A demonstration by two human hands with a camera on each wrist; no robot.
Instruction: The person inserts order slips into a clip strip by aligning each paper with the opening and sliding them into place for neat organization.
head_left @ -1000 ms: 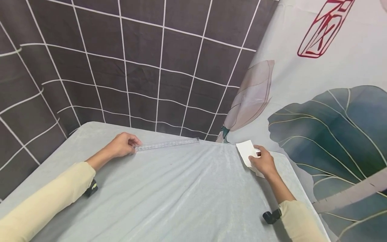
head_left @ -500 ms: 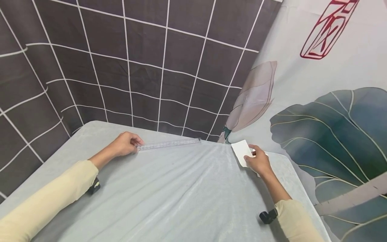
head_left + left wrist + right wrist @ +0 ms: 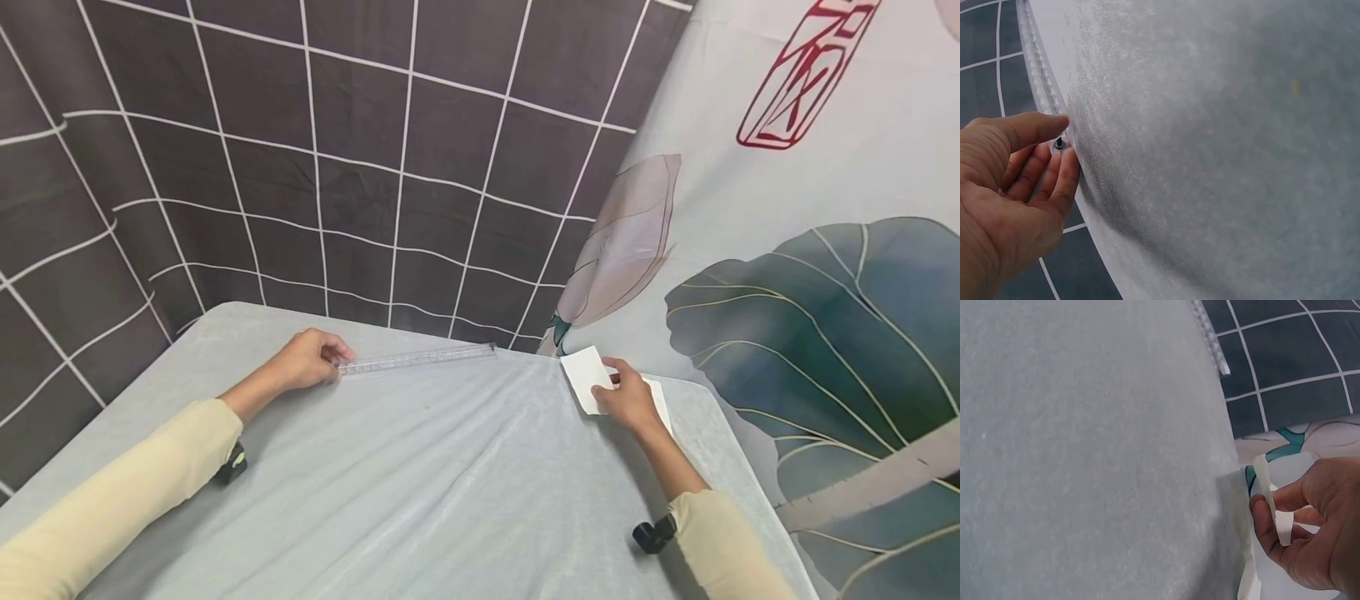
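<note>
A clear, ridged plastic tube (image 3: 420,358) lies along the far part of the covered table. My left hand (image 3: 303,358) pinches its left end between thumb and fingers; a small dark fitting (image 3: 1059,144) shows there in the left wrist view. To the right, my right hand (image 3: 628,400) grips a white piece of paper or thin card (image 3: 581,379), held tilted near the table's far edge. More white sheet (image 3: 660,402) shows behind that hand. In the right wrist view the held white piece (image 3: 1264,478) is seen nearly edge-on, between thumb and fingers.
A pale grey cloth with creases covers the table (image 3: 420,483). Behind it hangs a dark curtain (image 3: 360,192) with white grid lines. A white cloth with a large leaf print (image 3: 825,317) hangs on the right. Each wrist carries a black camera (image 3: 654,533).
My right hand has moved left with the white piece, towards the tube, and more white sheet now shows behind the hand. The left hand and the tube stay nearly in place.
</note>
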